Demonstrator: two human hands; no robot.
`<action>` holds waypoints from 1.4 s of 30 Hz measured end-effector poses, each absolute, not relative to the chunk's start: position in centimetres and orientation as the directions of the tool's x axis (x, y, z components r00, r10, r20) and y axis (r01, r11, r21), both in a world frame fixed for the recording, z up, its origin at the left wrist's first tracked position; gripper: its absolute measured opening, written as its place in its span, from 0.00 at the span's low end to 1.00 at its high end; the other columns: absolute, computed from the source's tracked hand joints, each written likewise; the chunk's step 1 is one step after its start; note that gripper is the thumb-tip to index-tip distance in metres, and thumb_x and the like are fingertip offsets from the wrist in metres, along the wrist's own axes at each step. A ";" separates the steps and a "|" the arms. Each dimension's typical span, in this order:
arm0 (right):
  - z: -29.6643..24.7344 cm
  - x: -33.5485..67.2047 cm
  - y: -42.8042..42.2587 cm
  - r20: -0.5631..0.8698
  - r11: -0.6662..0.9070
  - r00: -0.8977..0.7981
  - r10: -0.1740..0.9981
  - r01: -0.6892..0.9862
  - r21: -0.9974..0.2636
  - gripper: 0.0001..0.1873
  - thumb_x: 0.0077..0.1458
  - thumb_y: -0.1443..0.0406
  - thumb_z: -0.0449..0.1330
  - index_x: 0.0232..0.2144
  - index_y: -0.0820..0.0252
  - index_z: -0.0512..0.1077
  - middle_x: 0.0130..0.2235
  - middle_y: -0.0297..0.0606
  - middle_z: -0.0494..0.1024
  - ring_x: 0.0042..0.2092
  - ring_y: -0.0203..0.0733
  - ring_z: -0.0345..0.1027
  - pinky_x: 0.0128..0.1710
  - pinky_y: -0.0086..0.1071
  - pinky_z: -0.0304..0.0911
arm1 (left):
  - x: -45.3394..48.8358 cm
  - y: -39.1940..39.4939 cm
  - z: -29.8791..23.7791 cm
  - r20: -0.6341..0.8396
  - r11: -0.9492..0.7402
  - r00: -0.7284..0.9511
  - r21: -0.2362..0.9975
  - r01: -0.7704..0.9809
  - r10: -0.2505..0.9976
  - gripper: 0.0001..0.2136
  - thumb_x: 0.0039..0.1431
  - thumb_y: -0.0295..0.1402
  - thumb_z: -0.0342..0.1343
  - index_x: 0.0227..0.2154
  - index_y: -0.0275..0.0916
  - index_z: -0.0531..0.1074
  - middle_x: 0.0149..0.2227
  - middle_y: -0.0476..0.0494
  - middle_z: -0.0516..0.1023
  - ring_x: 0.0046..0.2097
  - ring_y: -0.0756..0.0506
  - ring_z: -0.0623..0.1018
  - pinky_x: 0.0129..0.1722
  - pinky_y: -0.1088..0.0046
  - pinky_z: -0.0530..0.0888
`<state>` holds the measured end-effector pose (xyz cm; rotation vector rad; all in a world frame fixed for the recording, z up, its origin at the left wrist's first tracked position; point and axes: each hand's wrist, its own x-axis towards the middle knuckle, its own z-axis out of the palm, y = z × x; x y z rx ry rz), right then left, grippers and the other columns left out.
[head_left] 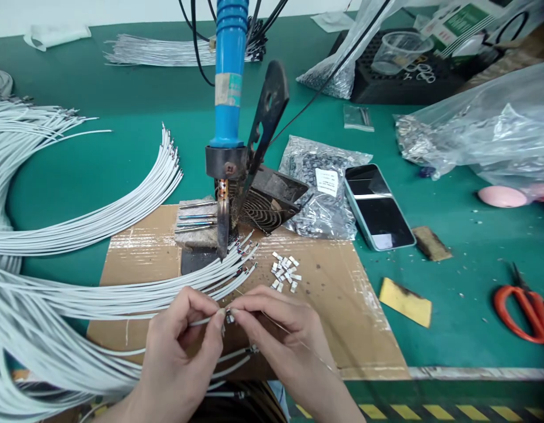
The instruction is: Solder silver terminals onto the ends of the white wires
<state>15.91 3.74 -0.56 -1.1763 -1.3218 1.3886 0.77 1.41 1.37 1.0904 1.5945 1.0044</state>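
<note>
My left hand (184,352) pinches the end of a white cable (200,322) between thumb and fingers. Against it, my right hand (285,329) grips a small white-and-metal connector (229,318) with thumb and forefinger. A thin wire, like solder (316,354), runs across the right hand. Both hands meet below the dark tip of a blue-handled soldering iron (230,88), which is fixed pointing down. Just beyond my fingers, more small connectors (285,271) lie in a loose pile on cardboard (333,294). White cables (135,294) with stripped ends stretch in from the left.
A phone (380,205) and a bag of dark parts (320,182) lie behind the cardboard. To the right are a yellow sponge (405,301), red-handled scissors (525,311) and plastic bags (483,129). A black fan (272,200) stands behind the iron. Another cable bundle (100,220) curves at left.
</note>
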 end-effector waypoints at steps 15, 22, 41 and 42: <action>-2.4 15.1 3.7 0.155 0.159 -0.101 0.983 0.030 -0.987 0.17 0.60 0.74 0.66 0.43 0.46 0.86 0.34 0.33 0.85 0.34 0.36 0.77 0.34 0.25 0.72 | -1.0 2.3 1.6 -0.464 0.454 -0.108 0.885 -0.102 0.879 0.12 0.60 0.37 0.67 0.26 0.39 0.74 0.22 0.54 0.71 0.26 0.52 0.65 0.26 0.81 0.63; -2.0 15.3 3.7 0.250 0.252 -0.153 0.956 -0.010 -0.968 0.20 0.60 0.76 0.66 0.47 0.47 0.85 0.35 0.34 0.84 0.35 0.37 0.76 0.39 0.28 0.73 | -1.1 2.0 1.2 -0.454 0.444 -0.063 0.887 -0.126 0.889 0.13 0.62 0.39 0.66 0.26 0.39 0.74 0.22 0.54 0.70 0.26 0.52 0.63 0.26 0.81 0.62; -1.1 15.4 3.8 0.006 0.003 -0.051 0.999 -0.074 -0.997 0.13 0.59 0.71 0.68 0.38 0.46 0.88 0.32 0.33 0.84 0.33 0.34 0.78 0.33 0.20 0.72 | -0.1 1.7 1.5 -0.283 0.290 -0.182 0.957 0.012 0.942 0.07 0.61 0.29 0.64 0.27 0.41 0.77 0.34 0.48 0.81 0.36 0.51 0.80 0.38 0.85 0.76; -1.1 15.4 3.8 0.005 0.000 -0.059 0.998 -0.073 -0.997 0.13 0.59 0.71 0.68 0.38 0.46 0.88 0.32 0.33 0.84 0.33 0.34 0.78 0.33 0.20 0.72 | -0.1 1.7 1.5 -0.284 0.291 -0.180 0.957 0.015 0.942 0.07 0.61 0.29 0.63 0.27 0.41 0.77 0.34 0.48 0.81 0.36 0.51 0.80 0.37 0.85 0.76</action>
